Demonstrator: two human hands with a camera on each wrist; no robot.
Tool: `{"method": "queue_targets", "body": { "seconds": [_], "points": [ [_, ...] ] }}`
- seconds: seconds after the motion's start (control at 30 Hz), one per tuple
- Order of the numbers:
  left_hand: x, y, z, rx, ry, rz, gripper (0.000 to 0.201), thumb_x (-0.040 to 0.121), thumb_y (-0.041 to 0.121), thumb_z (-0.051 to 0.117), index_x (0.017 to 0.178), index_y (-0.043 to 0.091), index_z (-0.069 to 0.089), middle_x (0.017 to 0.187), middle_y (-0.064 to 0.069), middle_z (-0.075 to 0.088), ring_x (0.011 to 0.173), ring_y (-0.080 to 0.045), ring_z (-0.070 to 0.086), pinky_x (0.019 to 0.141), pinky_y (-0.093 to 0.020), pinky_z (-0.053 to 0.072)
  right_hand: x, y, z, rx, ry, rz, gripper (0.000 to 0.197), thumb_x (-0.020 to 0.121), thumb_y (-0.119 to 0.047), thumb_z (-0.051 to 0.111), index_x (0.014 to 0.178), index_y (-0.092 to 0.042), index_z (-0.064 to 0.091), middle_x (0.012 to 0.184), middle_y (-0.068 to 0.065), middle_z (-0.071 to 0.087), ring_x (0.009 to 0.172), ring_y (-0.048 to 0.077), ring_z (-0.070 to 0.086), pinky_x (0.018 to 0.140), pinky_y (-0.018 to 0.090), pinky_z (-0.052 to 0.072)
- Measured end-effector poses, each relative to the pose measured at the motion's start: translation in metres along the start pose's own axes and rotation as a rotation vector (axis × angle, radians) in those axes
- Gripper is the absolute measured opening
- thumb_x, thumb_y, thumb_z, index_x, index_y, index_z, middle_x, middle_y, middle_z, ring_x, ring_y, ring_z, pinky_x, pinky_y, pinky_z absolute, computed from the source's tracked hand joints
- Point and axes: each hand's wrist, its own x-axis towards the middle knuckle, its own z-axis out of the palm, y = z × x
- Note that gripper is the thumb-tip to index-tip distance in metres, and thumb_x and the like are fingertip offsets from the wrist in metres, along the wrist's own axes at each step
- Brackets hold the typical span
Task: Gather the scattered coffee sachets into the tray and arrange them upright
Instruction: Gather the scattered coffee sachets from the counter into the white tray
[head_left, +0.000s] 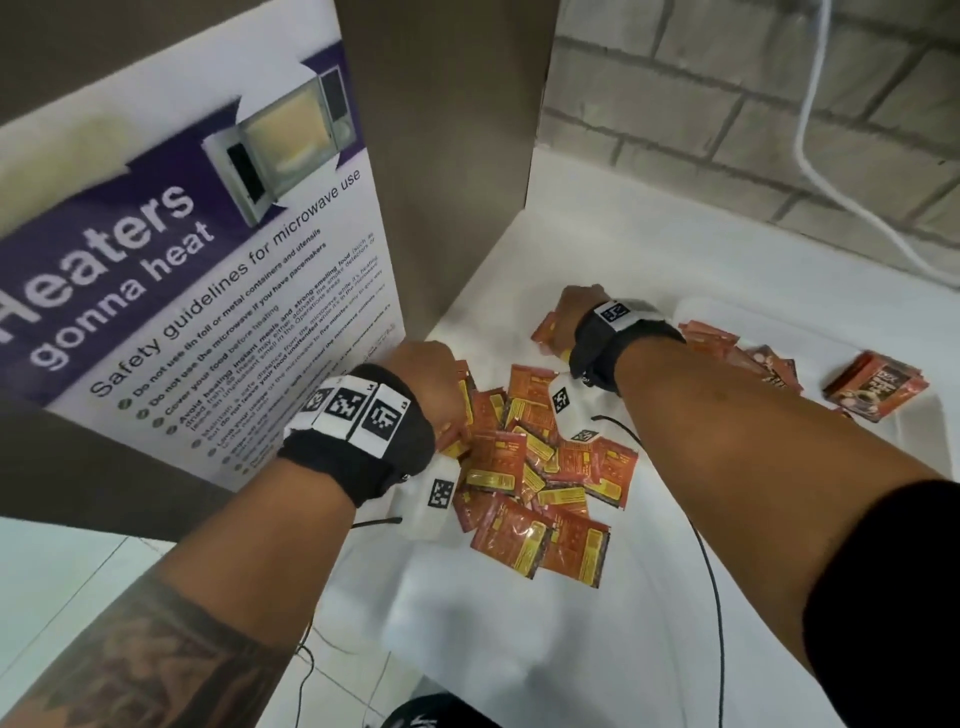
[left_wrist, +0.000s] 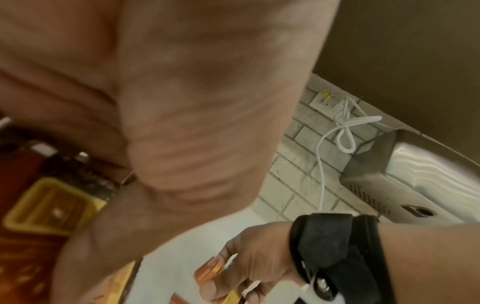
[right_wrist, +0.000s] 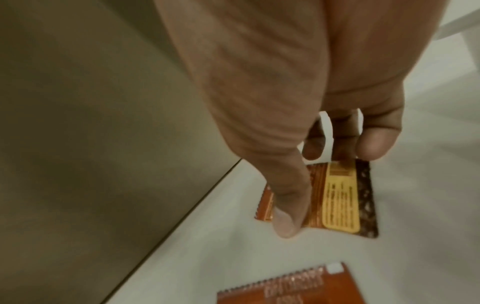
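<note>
Head view: both forearms reach fwd over the white counter (head_left: 545, 623), each w/ a black wrist strap carrying printed markers. Left hand (head_left: 426, 374) sits low at the left edge of the sachet pile (head_left: 535, 483), back of hand up, fingers curled down into the orange sachets; what they hold is hidden here. Right hand (head_left: 569, 317) reaches farther back, knuckles up, fingers tucked under, on an orange sachet (head_left: 543, 328) lying apart from the pile, near the steel panel (head_left: 457, 156). A white tray (head_left: 727, 312) sits beyond the right wrist w/ more sachets (head_left: 711, 338) in it; a small stack (head_left: 875, 392) lies at its right end. Microwave safety poster (head_left: 182, 249) stands on the left; white cable (head_left: 831, 182) hangs on the brick wall.

Left wrist view: mostly blurred palm and wrist, close up. Dark red and yellow sachet print (left_wrist: 49, 197) shows at lower left, right against the hand; fingers not visible, so grip can't be confirmed. Right hand (left_wrist: 249, 265) appears below w/ fingers bent onto an orange sachet (left_wrist: 210, 271).

Right wrist view: hand points down at the counter, thumb (right_wrist: 288, 218) pressing the near edge of the orange sachet (right_wrist: 340, 197), fingertips (right_wrist: 374, 144) curled onto its far edge: a pinch, sachet lying flat. Another sachet (right_wrist: 285, 288) lies nearer the cam.
</note>
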Motion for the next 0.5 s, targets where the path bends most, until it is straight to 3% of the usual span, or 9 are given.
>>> {"method": "queue_targets", "body": {
  "seconds": [0.07,0.13,0.2,0.23,0.3,0.37,0.43,0.5],
  "points": [
    [0.002,0.0,0.007,-0.021,-0.053,-0.004,0.014,0.087,0.012,0.061,0.073,0.011,0.059,0.072,-0.001,0.059,0.063,-0.014,0.055,0.051,-0.021,0.041,-0.009,0.005,0.0,-0.015,-0.03,-0.011,0.078,0.075,-0.046,0.083,0.14,-0.017,0.052,0.144,0.008,0.053,0.13,0.03,0.053,0.104,0.038,0.047],
    [0.002,0.003,0.012,-0.084,-0.061,0.003,0.025,0.09,0.01,0.054,0.066,0.014,0.053,0.07,0.0,0.057,0.057,-0.01,0.05,0.048,-0.02,0.036,-0.023,0.009,-0.008,0.016,-0.041,-0.037,0.07,0.084,-0.04,0.077,0.142,-0.014,0.051,0.145,0.008,0.052,0.131,0.027,0.051,0.102,0.035,0.045],
    [0.002,0.004,0.014,-0.137,-0.063,0.014,0.023,0.092,0.009,0.052,0.069,0.014,0.055,0.073,-0.001,0.061,0.06,-0.011,0.055,0.051,-0.02,0.042,-0.04,0.009,-0.019,0.092,-0.05,-0.079,0.053,0.084,-0.034,0.078,0.129,-0.01,0.062,0.122,0.008,0.062,0.106,0.023,0.057,0.079,0.029,0.049],
    [0.001,0.004,0.014,-0.171,-0.06,0.014,0.019,0.092,0.009,0.053,0.074,0.012,0.059,0.077,-0.003,0.065,0.065,-0.014,0.06,0.055,-0.021,0.047,-0.05,0.008,-0.023,0.125,-0.041,-0.114,0.048,0.082,-0.036,0.079,0.121,-0.011,0.066,0.114,0.005,0.064,0.097,0.022,0.056,0.073,0.027,0.043],
    [0.004,0.005,0.017,-0.222,-0.046,0.0,0.012,0.091,0.01,0.056,0.082,0.009,0.064,0.09,-0.008,0.071,0.078,-0.022,0.068,0.062,-0.025,0.053,-0.074,0.003,-0.025,0.123,-0.097,-0.191,0.048,0.077,-0.045,0.082,0.111,-0.018,0.063,0.104,-0.003,0.061,0.095,0.021,0.054,0.077,0.028,0.039],
    [0.003,0.008,0.016,-0.263,-0.03,0.002,0.014,0.091,0.009,0.056,0.079,0.009,0.062,0.096,-0.013,0.071,0.085,-0.026,0.069,0.07,-0.029,0.056,-0.098,0.0,-0.015,0.08,-0.211,-0.253,0.047,0.074,-0.047,0.084,0.107,-0.02,0.064,0.092,-0.008,0.059,0.092,0.019,0.056,0.074,0.027,0.04],
    [0.002,0.011,0.015,-0.278,-0.02,0.0,0.018,0.092,0.008,0.054,0.075,0.009,0.059,0.098,-0.016,0.07,0.086,-0.029,0.068,0.075,-0.032,0.057,-0.114,-0.003,0.007,0.033,-0.242,-0.271,0.053,0.074,-0.04,0.086,0.117,-0.015,0.067,0.094,-0.003,0.062,0.085,0.017,0.055,0.068,0.026,0.042],
    [0.002,0.012,0.015,-0.274,-0.011,-0.011,0.018,0.092,0.005,0.053,0.075,0.009,0.058,0.094,-0.014,0.069,0.086,-0.029,0.068,0.072,-0.031,0.057,-0.123,-0.008,0.028,0.012,-0.167,-0.226,0.063,0.072,-0.034,0.088,0.124,-0.01,0.063,0.111,0.005,0.062,0.089,0.019,0.056,0.072,0.029,0.048]
  ]
}}
